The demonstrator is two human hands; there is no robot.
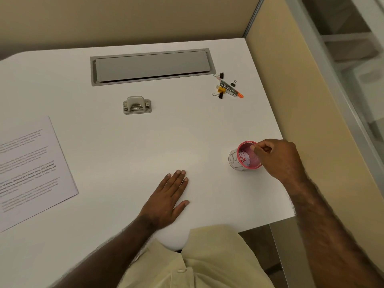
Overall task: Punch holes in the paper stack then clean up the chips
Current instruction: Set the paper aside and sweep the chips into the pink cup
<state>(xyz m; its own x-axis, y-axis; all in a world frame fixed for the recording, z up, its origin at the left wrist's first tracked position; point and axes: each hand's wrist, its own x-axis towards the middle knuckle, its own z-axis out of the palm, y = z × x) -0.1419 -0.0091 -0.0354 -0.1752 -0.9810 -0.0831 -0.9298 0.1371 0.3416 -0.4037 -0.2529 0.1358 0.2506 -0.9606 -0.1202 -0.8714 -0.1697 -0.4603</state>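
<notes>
right hand [279,156] pinched shut over cup [247,155] rim, near tabletop [145,142] right edge | left hand [168,198] flat, open; bare room ahead | hole punch [137,104] beyond it | paper stack [31,169] far left

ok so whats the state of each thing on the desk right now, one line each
hole punch: upright, handle up, untouched
paper stack: flat at the desk's left edge, untouched
cup: upright, open, paper chips inside
right hand: fingers pinched together over the cup's rim
left hand: flat on the desk, empty
cable hatch: lid shut
binder clips: loose pile with pens
</notes>
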